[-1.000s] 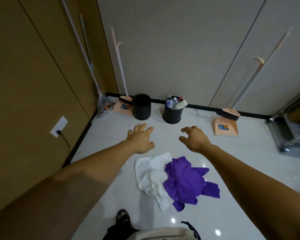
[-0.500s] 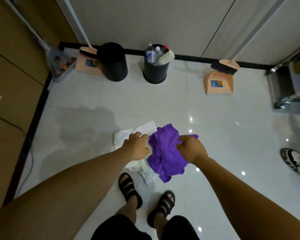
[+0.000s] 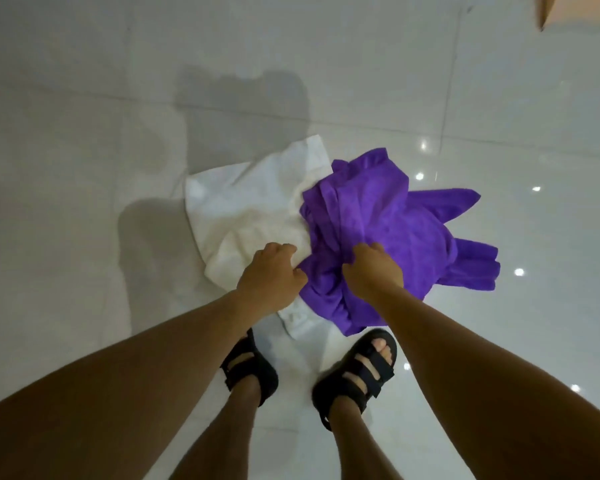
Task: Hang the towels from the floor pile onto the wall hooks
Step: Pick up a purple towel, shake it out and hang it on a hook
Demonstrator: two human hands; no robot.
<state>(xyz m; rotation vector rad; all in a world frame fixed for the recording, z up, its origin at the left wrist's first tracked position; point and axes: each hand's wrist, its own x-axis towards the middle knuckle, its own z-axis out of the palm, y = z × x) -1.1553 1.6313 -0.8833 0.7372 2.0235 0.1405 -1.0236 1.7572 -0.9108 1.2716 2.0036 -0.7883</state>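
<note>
sandals point(image 3: 355, 370) just near the pile | left hand point(image 3: 271, 275) knuckles-up, fingers curled into white towel point(image 3: 246, 209) at its seam with purple | right hand point(image 3: 373, 271) just right, fingers bunching purple towel point(image 3: 388, 209) | purple overlaps white's right side, tails trailing far-right (lift likely straight up) | hooks out of view

I have one view, from the head camera, and it looks almost straight down at the floor point(image 3: 84, 116). Both forearms run in from the bottom corners; the left hand point(image 3: 271, 275) on the white towel point(image 3: 243, 209) and the right hand point(image 3: 373, 271) on the purple towel point(image 3: 378, 209) sit just below mid-frame, close under the lens. The sandals point(image 3: 264, 379) stand at bottom centre, and the floor's joints bow towards the edges.
</note>
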